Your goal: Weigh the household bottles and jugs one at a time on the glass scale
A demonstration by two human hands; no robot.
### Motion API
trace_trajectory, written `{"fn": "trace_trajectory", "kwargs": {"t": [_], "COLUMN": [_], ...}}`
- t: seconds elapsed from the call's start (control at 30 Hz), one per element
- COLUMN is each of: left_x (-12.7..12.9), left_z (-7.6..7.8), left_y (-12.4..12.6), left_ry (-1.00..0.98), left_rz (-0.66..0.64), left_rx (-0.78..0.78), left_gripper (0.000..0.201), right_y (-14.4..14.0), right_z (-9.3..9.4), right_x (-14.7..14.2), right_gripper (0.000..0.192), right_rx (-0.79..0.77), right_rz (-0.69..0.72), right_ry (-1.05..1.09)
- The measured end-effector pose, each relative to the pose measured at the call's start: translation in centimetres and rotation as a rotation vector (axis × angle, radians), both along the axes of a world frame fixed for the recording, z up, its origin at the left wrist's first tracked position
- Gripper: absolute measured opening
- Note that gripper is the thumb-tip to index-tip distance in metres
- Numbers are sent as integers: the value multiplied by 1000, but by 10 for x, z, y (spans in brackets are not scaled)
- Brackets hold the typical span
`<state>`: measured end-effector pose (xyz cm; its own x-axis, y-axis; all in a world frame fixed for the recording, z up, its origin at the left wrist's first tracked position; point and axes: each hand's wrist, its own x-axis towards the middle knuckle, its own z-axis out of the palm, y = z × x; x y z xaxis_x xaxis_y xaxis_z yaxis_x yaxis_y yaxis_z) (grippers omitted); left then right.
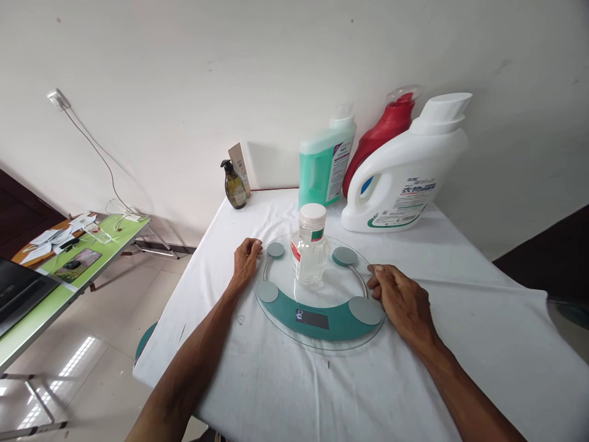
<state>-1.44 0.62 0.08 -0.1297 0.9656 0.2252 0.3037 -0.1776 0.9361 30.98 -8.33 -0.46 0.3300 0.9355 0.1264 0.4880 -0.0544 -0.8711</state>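
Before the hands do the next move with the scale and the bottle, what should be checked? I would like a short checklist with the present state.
1. Clear bottle upright on the glass scale: ok.
2. Bottle's white cap on: ok.
3. Left hand at the scale's left edge: ok.
4. Right hand at its right edge: ok.
5. Display reading legible: cannot tell.
6. Scale flat on the white cloth: ok, it looks level.
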Motion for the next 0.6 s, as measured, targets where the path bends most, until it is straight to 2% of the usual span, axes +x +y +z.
{"fn": "trace_trajectory", "kwargs": {"t": [0.6], "left_x": [0], "left_z": [-2], "left_y": [1], "left_ry": [-5], "left_rz": [7], "left_rx": [4], "left_gripper": [39], "right_y": [0], "right_z": [1], "right_x": [-1], "right_gripper": [52], "right_rx": [-12], "right_rz": [0], "right_ry": [17]}}
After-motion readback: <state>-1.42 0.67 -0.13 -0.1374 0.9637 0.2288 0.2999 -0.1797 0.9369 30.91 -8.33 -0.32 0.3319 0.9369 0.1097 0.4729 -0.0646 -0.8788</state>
